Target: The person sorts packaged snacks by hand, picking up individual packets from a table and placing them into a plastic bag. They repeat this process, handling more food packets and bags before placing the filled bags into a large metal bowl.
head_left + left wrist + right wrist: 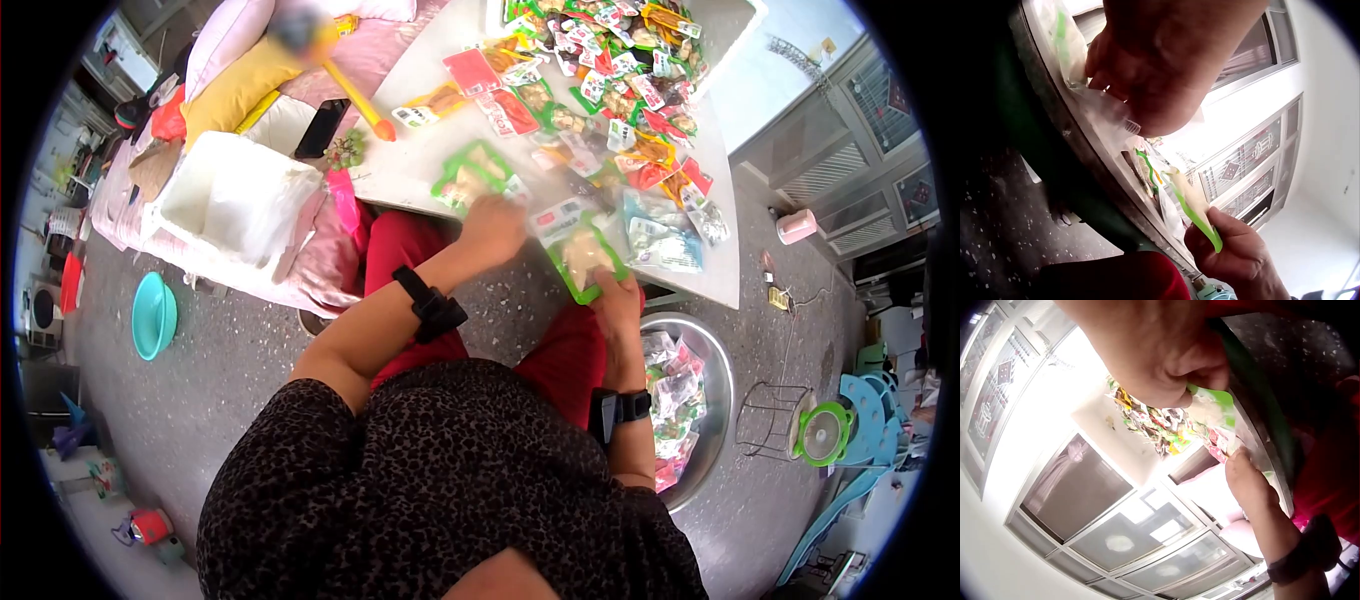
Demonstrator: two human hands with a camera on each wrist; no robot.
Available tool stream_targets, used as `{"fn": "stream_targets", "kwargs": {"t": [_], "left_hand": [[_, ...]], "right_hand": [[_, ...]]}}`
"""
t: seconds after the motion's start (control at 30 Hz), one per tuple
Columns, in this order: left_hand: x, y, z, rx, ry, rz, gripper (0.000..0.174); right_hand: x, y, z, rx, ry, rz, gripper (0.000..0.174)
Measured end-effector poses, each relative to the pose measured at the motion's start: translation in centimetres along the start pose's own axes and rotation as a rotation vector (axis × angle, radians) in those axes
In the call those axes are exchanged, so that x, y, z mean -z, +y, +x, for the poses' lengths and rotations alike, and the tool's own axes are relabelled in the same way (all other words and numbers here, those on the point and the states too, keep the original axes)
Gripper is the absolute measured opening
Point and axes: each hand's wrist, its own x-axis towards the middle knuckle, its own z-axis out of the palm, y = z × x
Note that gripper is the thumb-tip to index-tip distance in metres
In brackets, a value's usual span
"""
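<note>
In the head view my right hand (pixel 617 300) pinches the lower end of a green-edged clear food packet (pixel 582 258) with pale pieces inside. The left wrist view shows this packet (pixel 1190 203) edge-on, with the right thumb on its face. My left hand (pixel 492 235), blurred, is at the near end of another green-edged packet (pixel 470 175) over the table edge. Seen from the left wrist, the fingers of my left hand (pixel 1154 81) curl at the clear plastic of that packet (pixel 1100 109); the fingertips are partly hidden.
A white table (pixel 420 165) carries many small food packets, heaped in a white box (pixel 735 25) at the back. Beside my right leg stands a metal basin (pixel 722 400) of packets. A foam box (pixel 180 190) and black phone (pixel 322 128) lie left.
</note>
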Motion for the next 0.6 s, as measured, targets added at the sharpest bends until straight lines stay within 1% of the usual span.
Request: {"fn": "stream_targets", "kwargs": {"t": [0.13,0.23,0.33,0.43,0.53,0.6], "left_hand": [[0.1,-0.2,-0.1,-0.029,0.047,-0.058,0.019],[0.4,-0.3,-0.1,0.011,0.007,-0.139,0.02],[0.6,-0.1,0.0,-0.033,0.138,-0.197,0.017],[0.6,-0.1,-0.2,-0.026,0.092,-0.239,0.02],[0.1,-0.3,-0.1,-0.063,0.139,-0.237,0.016],[0.3,-0.3,0.0,-0.018,0.045,-0.218,0.014]], "right_hand": [[-0.3,-0.1,-0.2,-0.012,-0.024,-0.046,0.02],[1.1,0.1,0.3,-0.02,-0.166,-0.163,0.02],[-0.3,-0.5,-0.1,-0.042,-0.104,-0.051,0.02],[-1.8,-0.9,0.4,-0.088,-0.076,-0.045,0.02],[-2.2,-0.5,1.6,-0.127,-0.094,-0.043,0.022],[-2.3,-0.1,2.6,-0.141,-0.159,-0.039,0.022]]}}
